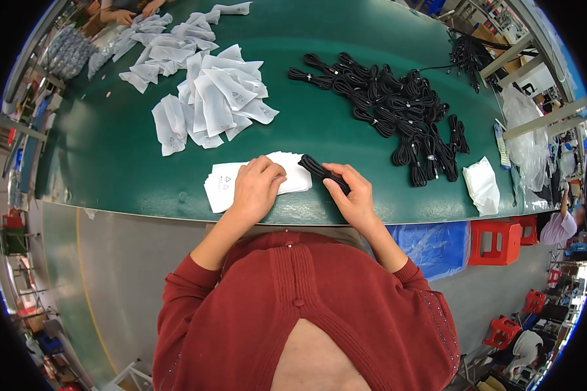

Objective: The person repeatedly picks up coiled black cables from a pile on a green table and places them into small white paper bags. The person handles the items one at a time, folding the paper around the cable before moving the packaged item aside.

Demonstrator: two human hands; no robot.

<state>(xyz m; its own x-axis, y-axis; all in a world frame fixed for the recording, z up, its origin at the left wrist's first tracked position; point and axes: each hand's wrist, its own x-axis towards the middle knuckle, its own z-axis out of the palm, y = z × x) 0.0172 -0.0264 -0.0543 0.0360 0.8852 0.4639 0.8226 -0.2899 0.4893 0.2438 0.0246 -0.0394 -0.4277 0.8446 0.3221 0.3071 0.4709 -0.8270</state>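
Observation:
A stack of flat white bags (295, 176) lies near the table's front edge. Over its middle rests my left hand (257, 188), its fingers curled and pressed together on a white bag at the top; the fingertips are partly hidden. My right hand (351, 193) grips a coiled black cable (315, 167) between thumb and fingers. One end of that cable reaches over the right end of the stack. Farther right spreads a heap of coiled black cables (398, 104). Left of centre lies a pile of filled white bags (222, 94).
More filled bags (169, 49) lie at the far left, near another person's hands (125, 16). A crumpled white bag (481, 186) sits at the right edge. Below the table are a blue lined bin (430, 244) and a red stool (494, 242).

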